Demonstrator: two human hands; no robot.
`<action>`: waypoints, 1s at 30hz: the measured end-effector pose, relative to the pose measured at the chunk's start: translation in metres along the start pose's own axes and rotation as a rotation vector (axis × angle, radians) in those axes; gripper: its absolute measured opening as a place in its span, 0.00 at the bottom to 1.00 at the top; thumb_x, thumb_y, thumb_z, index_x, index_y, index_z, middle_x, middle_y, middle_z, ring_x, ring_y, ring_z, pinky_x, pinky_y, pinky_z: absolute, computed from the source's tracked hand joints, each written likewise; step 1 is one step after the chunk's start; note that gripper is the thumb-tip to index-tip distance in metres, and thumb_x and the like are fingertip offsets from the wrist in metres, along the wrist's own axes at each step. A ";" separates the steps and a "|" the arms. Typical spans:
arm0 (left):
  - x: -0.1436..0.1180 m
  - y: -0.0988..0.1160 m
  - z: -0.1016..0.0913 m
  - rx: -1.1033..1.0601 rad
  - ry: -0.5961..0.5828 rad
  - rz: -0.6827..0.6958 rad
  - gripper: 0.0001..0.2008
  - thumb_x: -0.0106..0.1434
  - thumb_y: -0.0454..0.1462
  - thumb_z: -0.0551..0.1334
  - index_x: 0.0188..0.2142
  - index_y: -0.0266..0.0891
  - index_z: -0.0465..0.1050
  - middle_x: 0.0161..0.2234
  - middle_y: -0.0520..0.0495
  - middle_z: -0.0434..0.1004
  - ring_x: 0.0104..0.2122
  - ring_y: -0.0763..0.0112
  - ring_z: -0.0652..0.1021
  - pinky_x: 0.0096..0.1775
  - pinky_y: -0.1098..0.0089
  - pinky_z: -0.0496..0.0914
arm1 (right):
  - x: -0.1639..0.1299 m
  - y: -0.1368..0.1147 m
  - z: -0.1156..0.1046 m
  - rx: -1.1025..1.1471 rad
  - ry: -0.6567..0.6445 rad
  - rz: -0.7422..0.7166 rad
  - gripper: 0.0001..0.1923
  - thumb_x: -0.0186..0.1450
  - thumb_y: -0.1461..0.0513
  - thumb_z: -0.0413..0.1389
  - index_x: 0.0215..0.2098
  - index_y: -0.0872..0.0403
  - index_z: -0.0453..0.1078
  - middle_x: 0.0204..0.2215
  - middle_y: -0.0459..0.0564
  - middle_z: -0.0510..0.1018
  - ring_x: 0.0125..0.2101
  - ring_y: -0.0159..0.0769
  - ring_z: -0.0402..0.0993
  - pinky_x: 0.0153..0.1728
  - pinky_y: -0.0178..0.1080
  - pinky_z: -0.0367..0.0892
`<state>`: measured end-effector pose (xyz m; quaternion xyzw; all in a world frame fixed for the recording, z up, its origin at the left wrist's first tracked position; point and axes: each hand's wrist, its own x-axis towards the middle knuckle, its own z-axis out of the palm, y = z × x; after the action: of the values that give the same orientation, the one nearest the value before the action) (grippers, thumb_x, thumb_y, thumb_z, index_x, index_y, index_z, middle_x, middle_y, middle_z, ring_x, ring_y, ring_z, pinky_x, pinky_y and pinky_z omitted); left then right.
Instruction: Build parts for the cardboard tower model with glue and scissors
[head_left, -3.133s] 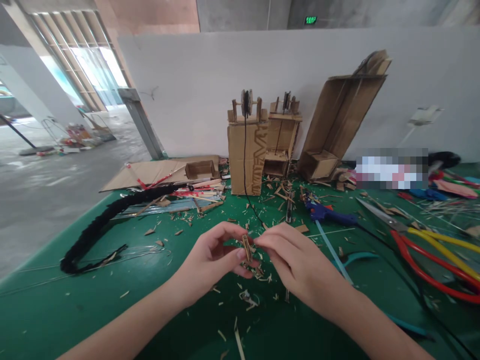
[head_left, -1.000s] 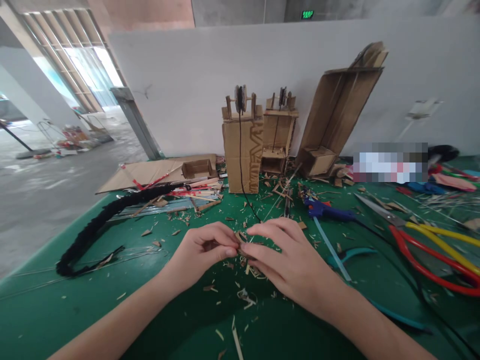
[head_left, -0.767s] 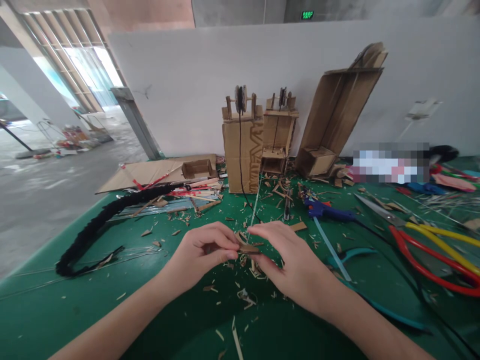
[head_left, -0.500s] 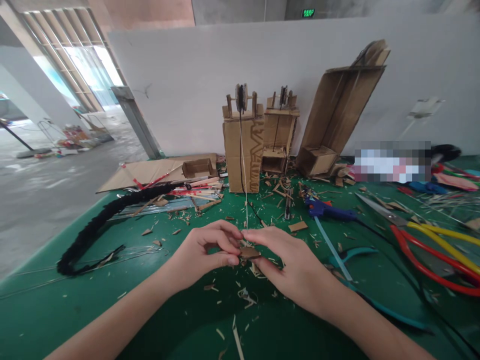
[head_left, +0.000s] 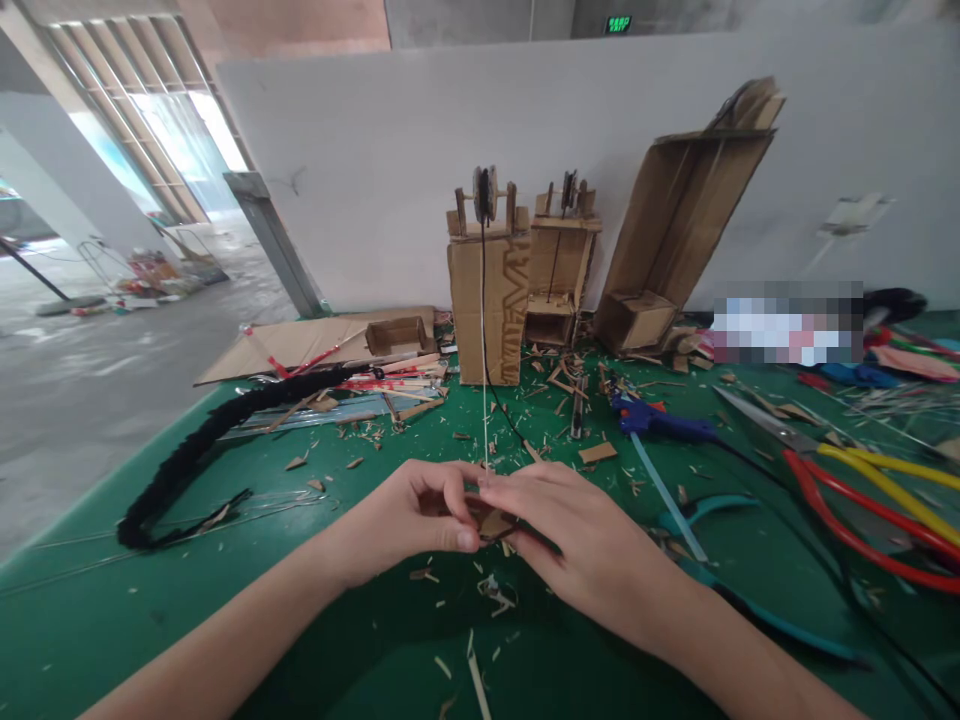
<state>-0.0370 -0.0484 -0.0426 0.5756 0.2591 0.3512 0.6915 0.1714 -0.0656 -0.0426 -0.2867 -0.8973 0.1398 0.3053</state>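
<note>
A small brown cardboard piece [head_left: 495, 523] is held between my two hands, low over the table. My left hand [head_left: 427, 510] pinches its left side between thumb and bent fingers. My right hand [head_left: 574, 525] closes on the right side, its fingers reaching over the top. A thin pale stick [head_left: 486, 435] rises from between the fingertips; its lower end is hidden by them. Beyond stands a cardboard box tower [head_left: 480, 310] with a spool-like wheel [head_left: 485, 195] on top. A black cord [head_left: 484, 290] hangs from this wheel down the tower's front.
Blue glue gun [head_left: 667, 424], scissors [head_left: 784, 432] and teal-handled pliers [head_left: 772, 610] lie at right. Two more cardboard structures [head_left: 562, 260] [head_left: 682, 230] stand against the white partition. A fuzzy black strip [head_left: 202, 440] curves at left. Scraps litter the green table [head_left: 315, 640].
Both hands have lowered slightly with the cardboard piece. The stick's upper end has come down, and less of it shows against the tower. The right fingers now cover more of the piece.
</note>
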 end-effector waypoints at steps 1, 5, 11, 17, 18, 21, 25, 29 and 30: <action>0.001 -0.001 0.001 0.000 0.007 -0.001 0.08 0.51 0.31 0.69 0.22 0.35 0.71 0.42 0.46 0.76 0.41 0.68 0.76 0.45 0.63 0.68 | 0.000 0.000 0.000 -0.007 -0.001 0.001 0.17 0.65 0.70 0.49 0.52 0.53 0.64 0.43 0.50 0.76 0.44 0.37 0.69 0.48 0.46 0.63; 0.002 -0.003 0.005 0.012 0.065 -0.027 0.09 0.51 0.33 0.70 0.20 0.35 0.70 0.36 0.48 0.76 0.37 0.71 0.75 0.44 0.65 0.67 | 0.001 -0.002 -0.001 -0.031 0.018 -0.007 0.14 0.67 0.69 0.48 0.50 0.53 0.66 0.41 0.49 0.77 0.42 0.35 0.70 0.44 0.43 0.64; 0.003 -0.003 0.011 0.006 0.129 -0.076 0.13 0.48 0.34 0.71 0.19 0.35 0.66 0.31 0.50 0.74 0.34 0.72 0.74 0.40 0.68 0.67 | 0.004 -0.007 0.000 -0.059 0.038 -0.050 0.14 0.67 0.69 0.48 0.50 0.53 0.66 0.42 0.48 0.77 0.42 0.33 0.70 0.46 0.41 0.61; 0.002 -0.004 0.012 -0.037 0.196 -0.150 0.14 0.48 0.33 0.71 0.29 0.36 0.66 0.29 0.54 0.72 0.32 0.74 0.74 0.38 0.70 0.67 | 0.001 -0.014 0.000 0.039 0.040 0.088 0.23 0.62 0.68 0.50 0.56 0.54 0.61 0.47 0.50 0.74 0.47 0.38 0.67 0.53 0.47 0.57; 0.002 -0.004 0.012 -0.029 0.198 -0.152 0.14 0.49 0.32 0.70 0.31 0.37 0.65 0.29 0.54 0.72 0.32 0.74 0.74 0.38 0.71 0.66 | 0.001 -0.014 0.000 0.057 0.055 0.105 0.24 0.61 0.68 0.51 0.56 0.55 0.61 0.48 0.51 0.73 0.48 0.38 0.66 0.53 0.48 0.57; 0.002 -0.004 0.014 0.029 0.185 -0.148 0.15 0.50 0.32 0.69 0.34 0.38 0.65 0.32 0.53 0.73 0.36 0.73 0.75 0.39 0.69 0.67 | 0.002 -0.014 0.003 0.091 0.112 0.156 0.19 0.63 0.66 0.51 0.53 0.55 0.64 0.47 0.52 0.74 0.49 0.39 0.66 0.52 0.47 0.60; 0.004 -0.003 0.017 0.184 0.220 -0.131 0.13 0.51 0.34 0.68 0.35 0.37 0.67 0.32 0.52 0.74 0.35 0.70 0.75 0.39 0.68 0.67 | 0.005 -0.012 0.010 0.117 0.212 0.207 0.08 0.63 0.63 0.55 0.42 0.52 0.70 0.43 0.51 0.76 0.46 0.39 0.69 0.51 0.49 0.62; 0.005 -0.006 0.017 0.293 0.231 -0.082 0.11 0.51 0.36 0.68 0.32 0.37 0.69 0.30 0.52 0.73 0.32 0.71 0.74 0.36 0.68 0.68 | 0.007 -0.012 0.017 0.169 0.285 0.239 0.04 0.61 0.65 0.57 0.36 0.51 0.70 0.39 0.50 0.75 0.43 0.40 0.71 0.46 0.48 0.67; 0.005 -0.007 0.016 0.308 0.227 -0.075 0.10 0.51 0.36 0.68 0.31 0.37 0.69 0.29 0.52 0.72 0.32 0.71 0.74 0.36 0.68 0.68 | 0.007 -0.013 0.018 0.182 0.287 0.248 0.04 0.60 0.66 0.57 0.34 0.51 0.70 0.38 0.49 0.75 0.42 0.39 0.71 0.44 0.47 0.68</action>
<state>-0.0199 -0.0551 -0.0462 0.6215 0.4072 0.3440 0.5741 0.1495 -0.0730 -0.0479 -0.3831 -0.7860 0.2145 0.4352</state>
